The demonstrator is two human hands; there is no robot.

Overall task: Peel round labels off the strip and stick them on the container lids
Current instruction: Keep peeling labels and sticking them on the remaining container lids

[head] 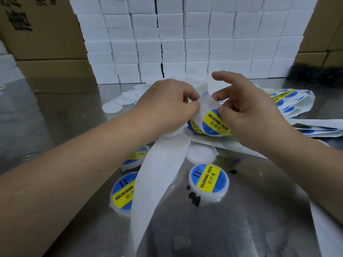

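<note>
My left hand point(167, 104) pinches the white backing strip point(159, 175) where it bends over. My right hand point(246, 112) grips the edge of a round blue-and-yellow label point(213, 125) that reads SOLDERING PASTE and is partly lifted off the strip. The bare tail of the strip hangs down toward me. A labelled lid point(208, 182) lies to the right of the tail. Two more labelled lids point(122, 193) point(136, 158) lie to its left, partly under it. A blank white lid point(201, 153) sits below my hands.
Several blank white lids point(118, 102) lie spread behind my left hand on the shiny metal table point(241, 229). Unpeeled label strip point(289, 102) is piled at the right. A wall of white boxes point(185, 39) stands behind, with cardboard cartons point(42, 34) at both sides. Black scraps point(194, 198) dot the table.
</note>
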